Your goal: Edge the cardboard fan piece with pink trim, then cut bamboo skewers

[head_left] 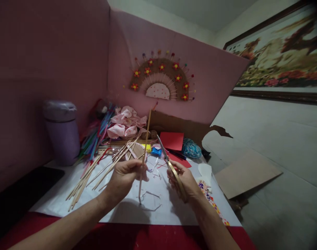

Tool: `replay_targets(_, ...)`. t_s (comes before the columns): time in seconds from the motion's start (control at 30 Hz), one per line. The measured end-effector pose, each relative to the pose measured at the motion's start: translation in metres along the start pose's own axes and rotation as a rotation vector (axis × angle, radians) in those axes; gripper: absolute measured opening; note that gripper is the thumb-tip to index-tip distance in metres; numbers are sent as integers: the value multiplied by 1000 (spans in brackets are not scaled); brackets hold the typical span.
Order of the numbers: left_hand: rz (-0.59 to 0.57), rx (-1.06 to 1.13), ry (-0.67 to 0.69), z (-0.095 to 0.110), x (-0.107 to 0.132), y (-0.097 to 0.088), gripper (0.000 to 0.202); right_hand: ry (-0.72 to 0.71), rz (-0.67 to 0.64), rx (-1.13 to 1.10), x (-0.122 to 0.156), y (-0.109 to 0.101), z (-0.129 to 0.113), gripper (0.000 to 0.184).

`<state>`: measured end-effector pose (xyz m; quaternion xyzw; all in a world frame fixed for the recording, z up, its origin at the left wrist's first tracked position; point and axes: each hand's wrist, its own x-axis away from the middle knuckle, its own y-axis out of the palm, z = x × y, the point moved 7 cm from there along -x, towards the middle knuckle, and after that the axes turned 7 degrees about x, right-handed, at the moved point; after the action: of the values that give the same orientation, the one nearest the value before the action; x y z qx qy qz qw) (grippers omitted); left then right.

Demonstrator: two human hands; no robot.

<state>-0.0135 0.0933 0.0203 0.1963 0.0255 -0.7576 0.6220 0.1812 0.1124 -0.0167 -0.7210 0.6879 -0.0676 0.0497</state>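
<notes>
Pink backdrop board [70, 52], filling the left and centre of the frame, with a fan-shaped decoration [161, 78] of sticks and red flowers fixed at upper centre. Desk [137, 239], lower centre, red-covered, overlaid with a white sheet [117, 211]. Cardboard sheet [248, 172], right of centre, on the floor. Purple lidded container [61, 132], left, against the board. Pink crumpled bundle [126, 125], centre, beside red paper [172, 140]. Loose pile of wooden sticks [96, 170], left of centre, lying untouched, apparently yet to be handled. Left hand [126, 177], centre: grip pinched around a single wooden stick [145, 146], held nearly upright, its lower tip at the white sheet. Right hand [183, 178], just right of it: grip closed on the handles of the scissors [165, 154], blades together, pointing up-left, near the stick but apart from it. White scraps [152, 196], between and below the hands, suggesting some cutting is done.
</notes>
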Motion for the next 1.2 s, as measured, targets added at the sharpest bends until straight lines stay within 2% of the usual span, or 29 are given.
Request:
replay_targets(0.1,19,11,-47,2,-2,-3,16,20,-101,-65,2,15,3,61)
replay_targets(0.3,-41,89,-212,3,-4,-11,26,-117,-307,96,22,34,-22,54)
replay_targets(0.4,-60,149,-293,-1,-3,-14,26,-67,-375,137,32,40,-26,45)
replay_targets(0.5,-66,188,-339,-6,-3,-15,26,-3,-411,159,35,44,-20,38)
replay_targets(0.63,-47,191,-356,-8,-2,-16,24,7,-479,123,35,49,-11,39)
replay_targets(0.83,-105,79,-403,-5,1,-11,24,-11,-477,98,37,49,-12,33)
replay_targets(1.2,-140,-17,-437,-7,3,-10,20,-31,-490,89,37,51,-12,45)
